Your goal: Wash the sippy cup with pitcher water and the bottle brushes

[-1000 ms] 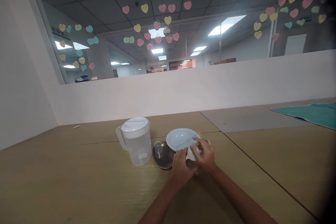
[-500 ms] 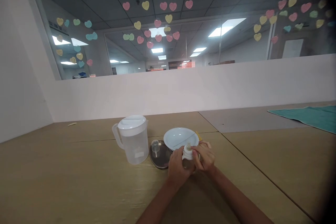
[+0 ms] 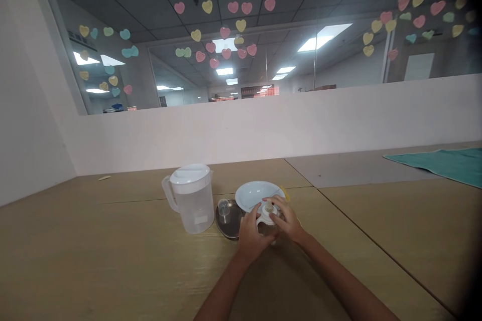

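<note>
Between my two hands is a baby bottle with a white collar, a pale teat on top and a white handle on its left side. It is upright. My left hand is wrapped round the left side of the bottle. From the right, my right hand has its fingers bent over the collar, close to the teat. Just behind the bottle stands a white bowl, with a yellow-ended thin tool at its right rim. A metal tray to the left carries a small clear cap.
A clear plastic pitcher with a white lid and handle stands left of the tray. A green cloth lies at the far right of the wooden table. Behind rises a white wall with a window.
My right hand has shifted from the bottle's right side up over its collar, fingers now nearer the teat. My left hand still holds the bottle. The bowl, tray and pitcher stay put.
</note>
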A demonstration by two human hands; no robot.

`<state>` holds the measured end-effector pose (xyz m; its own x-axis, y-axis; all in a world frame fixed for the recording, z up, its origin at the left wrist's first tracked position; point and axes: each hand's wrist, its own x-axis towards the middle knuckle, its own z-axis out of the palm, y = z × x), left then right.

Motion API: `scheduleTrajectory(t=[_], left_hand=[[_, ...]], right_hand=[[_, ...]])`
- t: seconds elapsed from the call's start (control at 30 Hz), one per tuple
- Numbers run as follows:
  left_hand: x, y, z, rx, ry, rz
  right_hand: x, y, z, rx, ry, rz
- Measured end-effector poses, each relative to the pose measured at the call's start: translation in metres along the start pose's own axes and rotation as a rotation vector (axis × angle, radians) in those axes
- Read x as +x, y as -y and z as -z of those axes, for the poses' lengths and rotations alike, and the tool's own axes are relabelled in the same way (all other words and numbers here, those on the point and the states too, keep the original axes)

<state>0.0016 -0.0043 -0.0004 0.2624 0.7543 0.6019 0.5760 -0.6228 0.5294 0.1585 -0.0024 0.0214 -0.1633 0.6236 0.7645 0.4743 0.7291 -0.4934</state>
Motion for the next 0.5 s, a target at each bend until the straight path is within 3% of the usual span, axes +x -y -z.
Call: scheduleTrajectory(t=[0.27,0.37,0.5], left_hand=[[0.002,0.000,0.003,0.014,-0.047,-0.012],[0.003,0.000,0.005,0.018,-0.025,0.001],[0.003,-0.003,0.009,0.008,0.015,0.014]], right_hand=[[0.003,0.001,-0.020,-0.274,-0.053,-0.308],[0.001,0.000,-0.016,-0.191,-0.009,-0.258],[-0.001,0.003,-0.005,0.129,0.037,-0.176]])
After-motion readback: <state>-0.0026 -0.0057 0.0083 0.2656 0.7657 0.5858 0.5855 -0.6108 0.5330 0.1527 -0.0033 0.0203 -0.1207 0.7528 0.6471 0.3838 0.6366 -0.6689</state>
